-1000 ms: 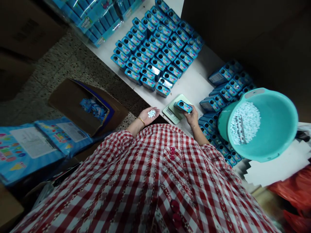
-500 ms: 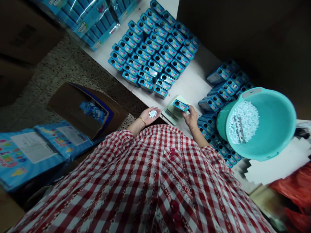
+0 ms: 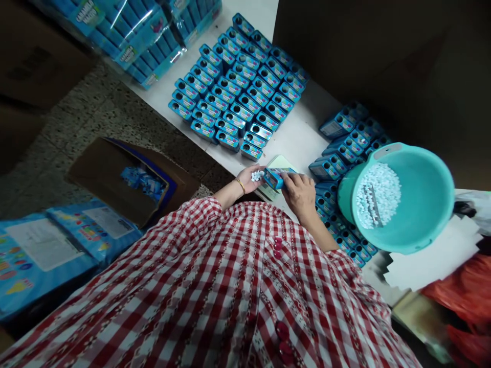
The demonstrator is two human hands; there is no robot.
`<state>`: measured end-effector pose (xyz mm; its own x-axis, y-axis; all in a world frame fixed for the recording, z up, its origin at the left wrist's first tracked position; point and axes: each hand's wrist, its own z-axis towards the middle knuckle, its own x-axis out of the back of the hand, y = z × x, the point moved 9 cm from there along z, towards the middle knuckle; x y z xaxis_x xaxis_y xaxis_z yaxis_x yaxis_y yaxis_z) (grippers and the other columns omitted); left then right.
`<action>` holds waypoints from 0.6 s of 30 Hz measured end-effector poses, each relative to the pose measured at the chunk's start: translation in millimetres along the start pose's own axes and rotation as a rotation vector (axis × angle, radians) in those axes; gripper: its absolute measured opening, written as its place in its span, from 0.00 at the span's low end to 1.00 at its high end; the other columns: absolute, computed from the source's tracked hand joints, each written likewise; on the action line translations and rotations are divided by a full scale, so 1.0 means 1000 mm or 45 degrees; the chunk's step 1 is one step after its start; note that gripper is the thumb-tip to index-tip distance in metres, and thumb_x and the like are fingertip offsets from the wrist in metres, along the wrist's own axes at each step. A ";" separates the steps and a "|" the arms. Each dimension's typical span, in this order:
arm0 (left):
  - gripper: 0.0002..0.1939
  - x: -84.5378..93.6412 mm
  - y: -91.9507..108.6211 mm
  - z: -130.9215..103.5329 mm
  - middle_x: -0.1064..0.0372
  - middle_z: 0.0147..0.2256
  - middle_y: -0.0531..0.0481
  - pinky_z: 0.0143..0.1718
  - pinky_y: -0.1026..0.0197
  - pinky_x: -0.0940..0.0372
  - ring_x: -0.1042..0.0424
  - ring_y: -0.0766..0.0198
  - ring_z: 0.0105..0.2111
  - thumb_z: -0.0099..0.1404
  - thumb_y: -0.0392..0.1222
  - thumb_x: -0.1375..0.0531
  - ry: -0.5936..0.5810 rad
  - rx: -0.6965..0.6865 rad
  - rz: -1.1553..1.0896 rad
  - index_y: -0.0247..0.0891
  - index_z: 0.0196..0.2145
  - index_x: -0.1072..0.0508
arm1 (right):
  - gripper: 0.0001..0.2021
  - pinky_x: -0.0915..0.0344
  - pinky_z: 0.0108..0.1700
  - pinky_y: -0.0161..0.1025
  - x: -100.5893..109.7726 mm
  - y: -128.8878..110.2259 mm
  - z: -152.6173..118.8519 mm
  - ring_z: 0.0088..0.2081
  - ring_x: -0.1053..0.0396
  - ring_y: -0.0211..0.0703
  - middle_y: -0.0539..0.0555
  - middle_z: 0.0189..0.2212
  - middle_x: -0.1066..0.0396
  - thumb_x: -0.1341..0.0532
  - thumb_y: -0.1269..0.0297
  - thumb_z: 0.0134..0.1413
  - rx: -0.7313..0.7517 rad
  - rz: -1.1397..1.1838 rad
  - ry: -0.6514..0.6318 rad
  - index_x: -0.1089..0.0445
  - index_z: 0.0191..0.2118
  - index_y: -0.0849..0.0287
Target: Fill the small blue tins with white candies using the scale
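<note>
Blue tin tipped to the left palm, over the scale

Left hand (image 3: 248, 180): palm up, slightly cupped, a small heap of white pellets (image 3: 256, 176) lying loose on it. Fingers partly hidden behind the tin; their exact spread could not be told. Gold-coloured bracelet (image 3: 241, 186) at the wrist.

Right hand (image 3: 302, 194): back of the hand uppermost, closed around one end of a blue tin (image 3: 273, 178). The tin lay tilted, its far end at the edge of the left palm, just beside the pellets. Contact between tin and palm could not be made out. Below both hands sat a pale green scale (image 3: 279, 162), mostly covered by them; its display was not readable.

Table (image 3: 297, 134): white top. Beyond the scale, a large block of tins (image 3: 229, 139) stood in slanting rows, dark round holes showing on top. To the right, a second group of tins (image 3: 322, 168) stood close-packed, partly hidden by a turquoise tub (image 3: 426, 197). The tub was tilted, with many more white pellets at its near side and a metallic strip (image 3: 371, 205) lying across them.

To the left, lower down: a cardboard box (image 3: 92, 171), its flaps raised, with small blue packets (image 3: 142, 182) inside.
</note>
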<state>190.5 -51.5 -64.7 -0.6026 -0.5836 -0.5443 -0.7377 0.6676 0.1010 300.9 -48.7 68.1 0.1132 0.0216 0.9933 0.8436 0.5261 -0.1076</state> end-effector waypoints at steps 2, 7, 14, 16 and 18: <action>0.14 0.001 -0.001 0.000 0.30 0.21 0.47 0.28 0.63 0.35 0.31 0.65 0.22 0.67 0.37 0.50 0.003 0.009 0.005 0.29 0.32 0.26 | 0.21 0.44 0.43 0.47 0.002 -0.001 -0.002 0.45 0.40 0.52 0.58 0.46 0.32 0.47 0.63 0.58 -0.004 -0.002 -0.002 0.39 0.58 0.54; 0.14 0.003 -0.001 0.004 0.30 0.21 0.46 0.27 0.63 0.35 0.31 0.65 0.22 0.67 0.37 0.50 -0.010 0.012 0.012 0.28 0.34 0.26 | 0.22 0.44 0.44 0.49 -0.001 0.004 -0.007 0.45 0.40 0.54 0.59 0.46 0.32 0.47 0.64 0.57 -0.084 0.084 -0.040 0.40 0.58 0.54; 0.14 0.005 -0.003 0.008 0.29 0.22 0.47 0.32 0.61 0.32 0.30 0.65 0.23 0.66 0.36 0.49 -0.022 0.005 0.020 0.28 0.38 0.26 | 0.20 0.41 0.46 0.48 -0.016 0.022 -0.012 0.45 0.37 0.52 0.57 0.44 0.31 0.44 0.63 0.55 -0.168 0.270 0.040 0.36 0.55 0.53; 0.13 0.003 -0.002 0.007 0.28 0.22 0.46 0.33 0.61 0.32 0.29 0.65 0.24 0.66 0.36 0.49 -0.024 0.001 0.016 0.28 0.38 0.26 | 0.19 0.39 0.47 0.47 -0.026 0.035 -0.016 0.44 0.36 0.50 0.56 0.44 0.30 0.44 0.61 0.55 -0.228 0.474 0.104 0.35 0.53 0.54; 0.13 0.003 0.000 0.007 0.28 0.23 0.45 0.32 0.62 0.32 0.28 0.65 0.24 0.66 0.36 0.50 -0.018 -0.001 0.016 0.28 0.35 0.26 | 0.17 0.37 0.48 0.46 -0.040 0.048 -0.019 0.45 0.34 0.49 0.56 0.43 0.30 0.43 0.58 0.55 -0.292 0.720 0.167 0.34 0.50 0.55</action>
<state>191.3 -50.2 -71.7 -0.6076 -0.5684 -0.5548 -0.7303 0.6744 0.1089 347.2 -40.5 22.6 0.6263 0.1312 0.7684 0.7241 0.2671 -0.6358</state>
